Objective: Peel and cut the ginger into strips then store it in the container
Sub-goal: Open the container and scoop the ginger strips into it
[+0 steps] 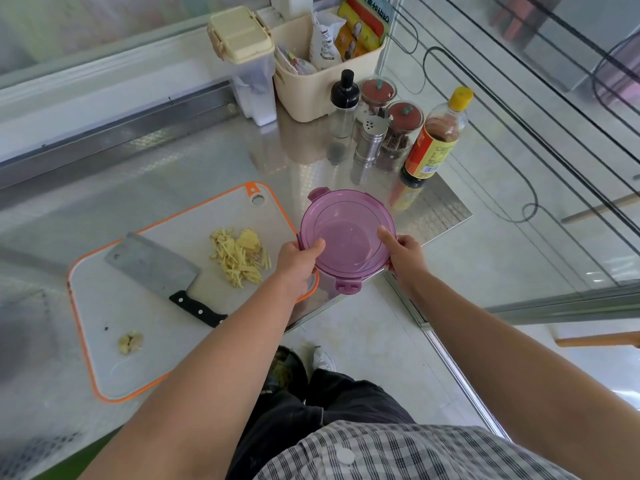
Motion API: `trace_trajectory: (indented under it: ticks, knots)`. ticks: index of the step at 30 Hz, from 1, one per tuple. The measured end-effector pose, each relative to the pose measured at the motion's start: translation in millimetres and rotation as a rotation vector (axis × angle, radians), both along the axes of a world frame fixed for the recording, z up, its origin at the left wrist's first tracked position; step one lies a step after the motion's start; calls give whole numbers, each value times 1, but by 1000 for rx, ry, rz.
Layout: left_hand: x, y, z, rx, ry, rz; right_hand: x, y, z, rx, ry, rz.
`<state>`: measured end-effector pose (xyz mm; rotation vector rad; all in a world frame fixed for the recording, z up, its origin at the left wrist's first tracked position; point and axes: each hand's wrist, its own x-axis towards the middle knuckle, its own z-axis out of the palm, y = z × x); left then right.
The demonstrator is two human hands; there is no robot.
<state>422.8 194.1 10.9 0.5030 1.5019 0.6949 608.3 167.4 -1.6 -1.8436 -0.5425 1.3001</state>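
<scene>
From where I stand, the lid hides the body of the purple container [347, 237], and most fingers of both hands vanish under its rim. The left hand [296, 259] and right hand [407, 256] grip its sides with thumbs on the lid, at the right edge of the cutting board [104, 306]. Ginger strips [239, 256] lie piled on the board.

This is a kitchen set up for food preparation: a stainless-steel surface [207, 161] carries an orange-rimmed cutting board [104, 306], with a cleaver [152, 261] lying on it beside a heap of ginger strips [239, 258]. At the far corner of the surface stand cooking supplies: a yellow-capped bottle of dark sauce [436, 133], a perforated metal shaker [369, 143], glass jars [403, 123] with red-brown lids, and a cream plastic basket [311, 91] stuffed with seasoning packets [325, 39].
</scene>
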Motion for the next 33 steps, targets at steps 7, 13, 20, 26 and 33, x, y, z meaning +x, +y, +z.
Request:
trace_trajectory:
  ticks: [7,13,20,26,33]
  knots:
    - [-11,-2,6,-141,-141,172,-1,-3,-6,20,52,-17]
    - [-11,5,0,26,-45,-23,-1,-7,-6,28,27,-44]
    - [-5,-6,-4,115,-40,23,-3,-11,-4,66,-87,-57]
    - [1,-5,9,132,150,-170,1,-17,-5,33,-168,-66]
    - [14,-18,14,682,975,-729,-3,-28,3,10,-111,-46]
